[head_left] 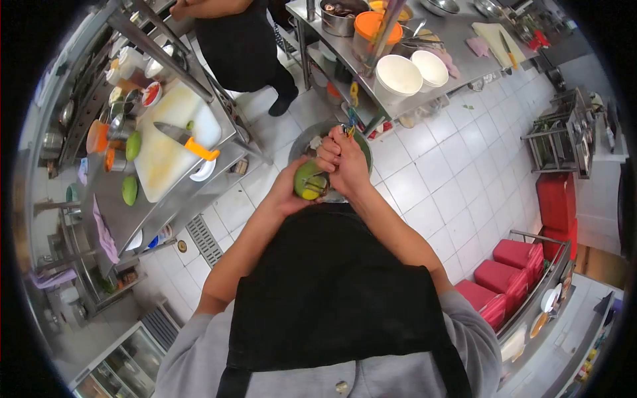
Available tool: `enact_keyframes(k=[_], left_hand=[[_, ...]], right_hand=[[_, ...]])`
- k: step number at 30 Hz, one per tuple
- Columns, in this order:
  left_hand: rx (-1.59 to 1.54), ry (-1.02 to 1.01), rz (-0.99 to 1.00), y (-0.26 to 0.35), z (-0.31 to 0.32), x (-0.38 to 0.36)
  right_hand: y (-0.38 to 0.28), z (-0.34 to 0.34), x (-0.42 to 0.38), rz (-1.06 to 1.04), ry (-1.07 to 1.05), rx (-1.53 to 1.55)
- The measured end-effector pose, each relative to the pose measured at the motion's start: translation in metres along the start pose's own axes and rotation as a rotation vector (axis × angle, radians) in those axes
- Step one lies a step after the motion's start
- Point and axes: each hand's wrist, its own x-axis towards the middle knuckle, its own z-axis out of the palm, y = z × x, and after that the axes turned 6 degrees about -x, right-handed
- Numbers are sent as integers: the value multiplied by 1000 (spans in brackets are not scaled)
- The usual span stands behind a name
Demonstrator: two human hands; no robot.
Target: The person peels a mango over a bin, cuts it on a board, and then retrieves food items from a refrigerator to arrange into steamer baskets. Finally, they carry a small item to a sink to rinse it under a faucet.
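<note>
My left hand (289, 189) is wrapped around a green mango (306, 179) in front of my apron. A yellow patch of flesh shows at the mango's near end. My right hand (345, 162) is closed in a fist on what looks like a peeler (321, 178), its thin metal part lying against the mango's side. Most of the handle is hidden by my fingers. Both hands are over a round bin (296, 147), with pale scraps partly visible inside.
On the left counter, a white cutting board (159, 166) bears an orange-handled knife (192, 146); green mangoes (129, 190) lie beside it. Another person (232, 46) stands ahead. White tubs (398, 75) stand on the right-hand table. Red bins (507, 282) line the right.
</note>
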Motion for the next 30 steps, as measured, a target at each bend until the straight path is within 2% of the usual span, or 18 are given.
enact_keyframes(k=[5,6,8,11,14,19,24,28,30], left_hand=[[53,36,-37,15,-8,-2],[58,37,-43,15,-7,-5],[160,40,-105,11,-1,-18],[207,24,-70,10,-3,-17],[194,-11,-31,13,-7,-10],[231,34,28,20,-1,-1],[247,39,58,20,-10,12],[229,64,57,18,-15,13],[236,92,63,18,-14,15]], right_hand=[[9,-19,20,-7,90,136],[7,-34,32,-13,93,141],[-3,-78,55,-172,317,-10],[-14,-116,63,-209,351,-12],[-25,-87,49,-186,261,77],[-25,-54,39,-208,224,-6],[-23,-65,39,-290,216,-358],[-29,-65,28,-300,266,-306],[-37,-65,25,-320,342,-537]])
